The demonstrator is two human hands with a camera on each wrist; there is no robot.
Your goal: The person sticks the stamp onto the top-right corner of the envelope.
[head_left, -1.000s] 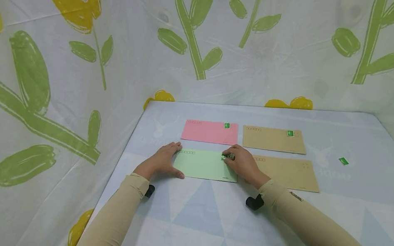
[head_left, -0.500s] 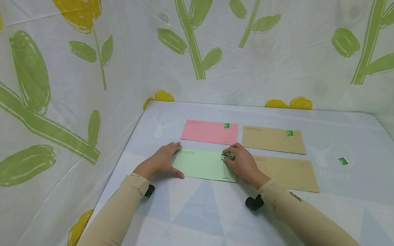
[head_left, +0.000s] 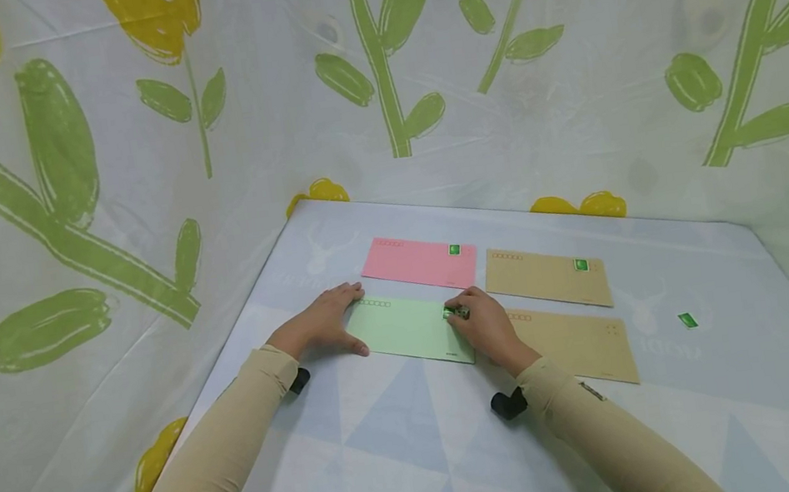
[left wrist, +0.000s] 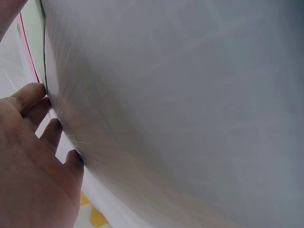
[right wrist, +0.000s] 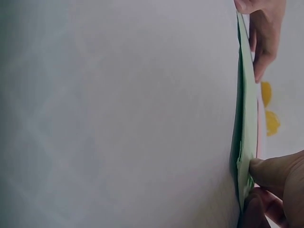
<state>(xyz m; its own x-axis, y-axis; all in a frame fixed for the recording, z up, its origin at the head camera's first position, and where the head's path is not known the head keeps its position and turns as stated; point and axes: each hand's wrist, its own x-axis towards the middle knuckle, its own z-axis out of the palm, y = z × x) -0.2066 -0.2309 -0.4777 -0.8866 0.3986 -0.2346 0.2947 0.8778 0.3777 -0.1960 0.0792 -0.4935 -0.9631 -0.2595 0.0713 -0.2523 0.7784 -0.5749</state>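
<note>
A light green envelope (head_left: pixel 406 330) lies on the table in the head view. My left hand (head_left: pixel 324 325) rests at its left end, fingers and thumb spread along the edge. At the envelope's upper right corner, my right hand (head_left: pixel 490 332) pinches a small green stamp (head_left: pixel 447 313) between thumb and fingers, partly covering it. The right wrist view shows the thumb (right wrist: pixel 266 171) close against the green envelope (right wrist: pixel 248 104), the other fingers curled beside it. In the left wrist view, the left fingertips (left wrist: pixel 35 89) meet the table by the envelope's edge.
Behind lies a pink envelope (head_left: pixel 416 264) with a green stamp at its upper right. To the right are a stamped brown envelope (head_left: pixel 543 280) and an unstamped brown envelope (head_left: pixel 575 347), partly under the right arm. A loose green stamp (head_left: pixel 689 321) lies farther right.
</note>
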